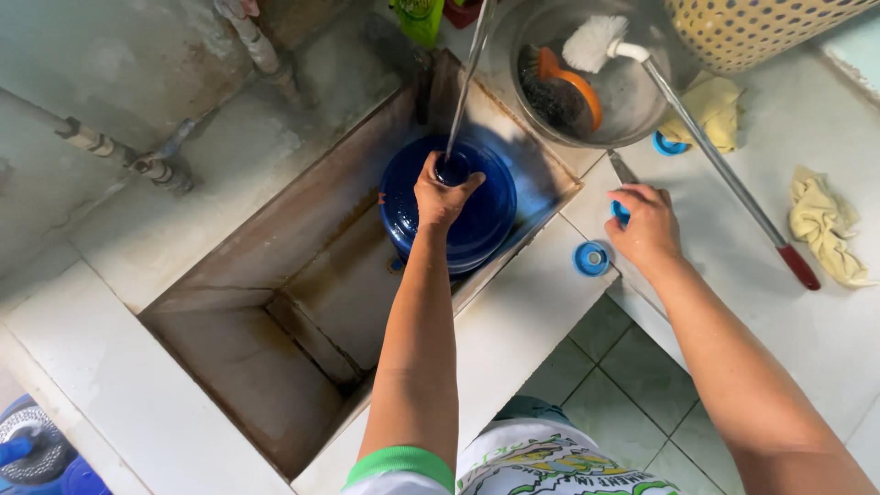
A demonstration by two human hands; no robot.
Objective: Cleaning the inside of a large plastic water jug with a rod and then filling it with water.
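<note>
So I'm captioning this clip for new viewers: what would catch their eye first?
The big blue water jug standing in the concrete sink, its neck gripped by the left hand under a thin stream of water. Next, the right hand on the tiled counter, touching a small blue cap.

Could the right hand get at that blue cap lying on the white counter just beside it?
Probably yes: the right hand rests on the counter close to the blue cap, with nothing lying between them.
</note>
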